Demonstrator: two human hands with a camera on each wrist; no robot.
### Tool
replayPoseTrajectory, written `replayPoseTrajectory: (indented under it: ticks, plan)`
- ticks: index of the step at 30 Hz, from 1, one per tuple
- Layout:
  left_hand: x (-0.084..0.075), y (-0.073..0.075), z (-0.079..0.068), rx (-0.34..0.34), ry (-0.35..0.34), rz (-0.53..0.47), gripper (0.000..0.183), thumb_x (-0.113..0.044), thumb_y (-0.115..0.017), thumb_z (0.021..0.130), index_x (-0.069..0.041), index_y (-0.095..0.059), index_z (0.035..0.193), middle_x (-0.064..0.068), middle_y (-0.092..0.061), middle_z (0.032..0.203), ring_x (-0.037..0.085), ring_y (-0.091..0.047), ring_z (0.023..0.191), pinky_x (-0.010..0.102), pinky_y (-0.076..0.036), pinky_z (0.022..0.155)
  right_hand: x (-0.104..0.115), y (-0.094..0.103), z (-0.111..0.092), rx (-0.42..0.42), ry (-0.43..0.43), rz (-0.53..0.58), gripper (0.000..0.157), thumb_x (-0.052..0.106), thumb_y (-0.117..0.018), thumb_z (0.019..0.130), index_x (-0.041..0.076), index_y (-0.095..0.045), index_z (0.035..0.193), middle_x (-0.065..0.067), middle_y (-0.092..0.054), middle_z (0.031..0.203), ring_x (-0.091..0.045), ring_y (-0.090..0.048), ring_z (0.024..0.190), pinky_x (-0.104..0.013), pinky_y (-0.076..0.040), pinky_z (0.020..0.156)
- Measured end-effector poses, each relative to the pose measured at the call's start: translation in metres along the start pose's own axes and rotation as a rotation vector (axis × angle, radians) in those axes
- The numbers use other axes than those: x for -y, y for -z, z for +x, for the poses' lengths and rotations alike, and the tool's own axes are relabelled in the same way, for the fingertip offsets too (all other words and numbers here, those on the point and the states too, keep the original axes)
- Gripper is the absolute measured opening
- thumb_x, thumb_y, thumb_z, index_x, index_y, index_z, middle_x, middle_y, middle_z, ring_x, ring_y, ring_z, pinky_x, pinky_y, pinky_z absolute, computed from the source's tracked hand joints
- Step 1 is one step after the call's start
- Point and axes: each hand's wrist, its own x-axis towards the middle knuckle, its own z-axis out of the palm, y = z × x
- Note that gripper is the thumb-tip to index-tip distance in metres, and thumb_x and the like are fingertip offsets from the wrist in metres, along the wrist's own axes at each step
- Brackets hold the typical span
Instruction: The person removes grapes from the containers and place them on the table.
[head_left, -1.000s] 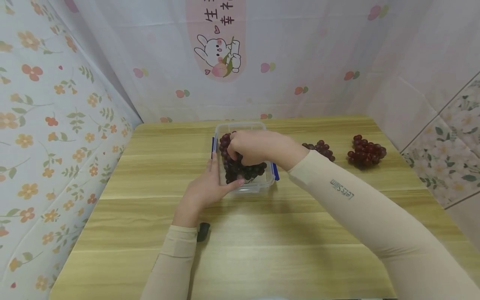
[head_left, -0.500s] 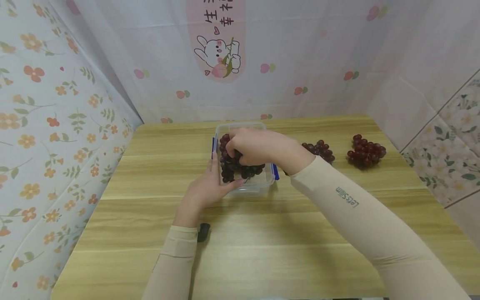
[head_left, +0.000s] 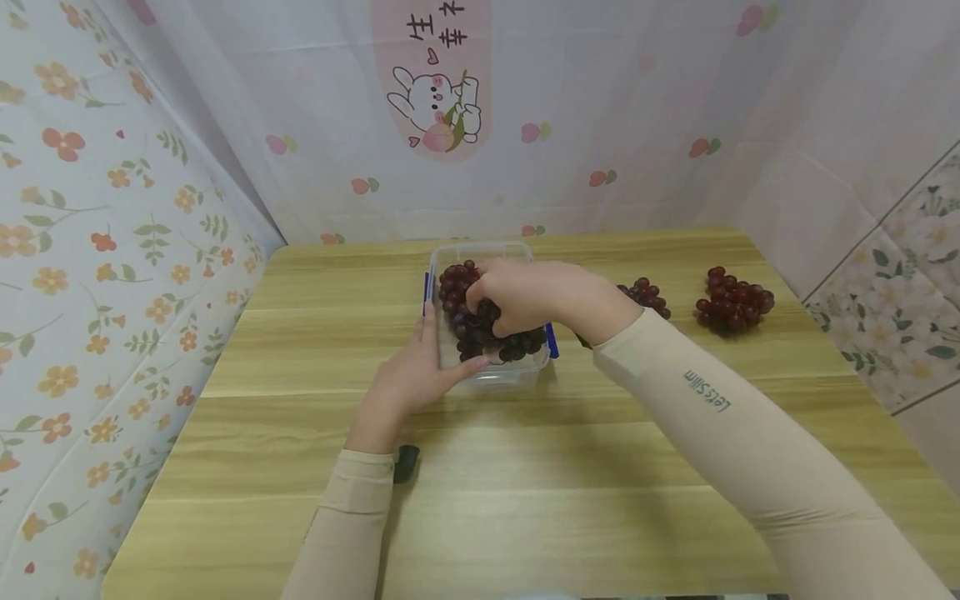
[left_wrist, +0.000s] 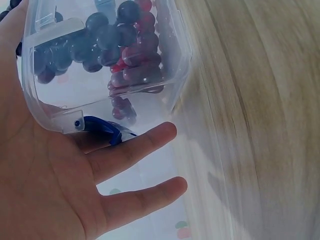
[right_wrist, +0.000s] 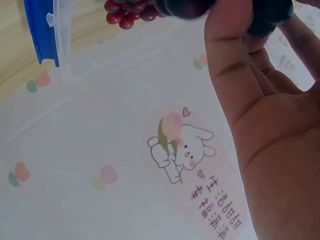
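A clear plastic container (head_left: pixel 480 247) with blue side latches stands at the middle of the table's far part. My left hand (head_left: pixel 412 375) rests against its left side, fingers straight, with the thumb at the near rim. In the left wrist view, two straight fingers extend below a blue latch (left_wrist: pixel 100 126). My right hand (head_left: pixel 543 293) pinches a bunch of dark grapes (head_left: pixel 521 346) inside the container; in the right wrist view these dark grapes (right_wrist: pixel 187 7) sit between thumb and fingers. Red grapes (head_left: pixel 454 282) lie at the container's far left. The right hand hides part of the contents.
Right of the container lie two more bunches on the wooden table (head_left: pixel 495 517): a darker red bunch (head_left: pixel 647 297), partly hidden by the right arm, and a red bunch (head_left: pixel 735 302). Printed curtains (head_left: pixel 600 100) hang behind and to the left.
My right hand has shifted slightly right, and the dark grapes have moved right with it inside the container. More red grapes show at the left. My left hand has stayed in place.
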Motion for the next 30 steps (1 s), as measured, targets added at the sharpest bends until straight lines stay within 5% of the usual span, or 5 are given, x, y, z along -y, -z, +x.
replayPoseTrajectory:
  ticks: [16, 30]
  plan:
    - [0.002, 0.001, 0.002, 0.016, -0.006, -0.012, 0.134, -0.096, -0.048, 0.084, -0.019, 0.023, 0.168, 0.011, 0.006, 0.181, 0.044, -0.037, 0.158, 0.064, -0.048, 0.114, -0.01, 0.011, -0.026, -0.088, -0.039, 0.012, 0.03, 0.008, -0.076, 0.09, 0.013, -0.066, 0.118, -0.009, -0.063, 0.115, -0.025, -0.056, 0.096, -0.038, -0.052, 0.081]
    - [0.0, 0.001, 0.002, 0.015, 0.009, -0.011, 0.135, -0.097, -0.048, 0.084, -0.019, 0.023, 0.168, 0.011, 0.005, 0.181, 0.043, -0.037, 0.158, 0.062, -0.048, 0.115, -0.012, 0.013, -0.047, -0.224, -0.024, 0.097, 0.028, 0.005, -0.076, 0.087, 0.011, -0.066, 0.113, -0.01, -0.062, 0.112, -0.027, -0.058, 0.098, -0.043, -0.054, 0.087]
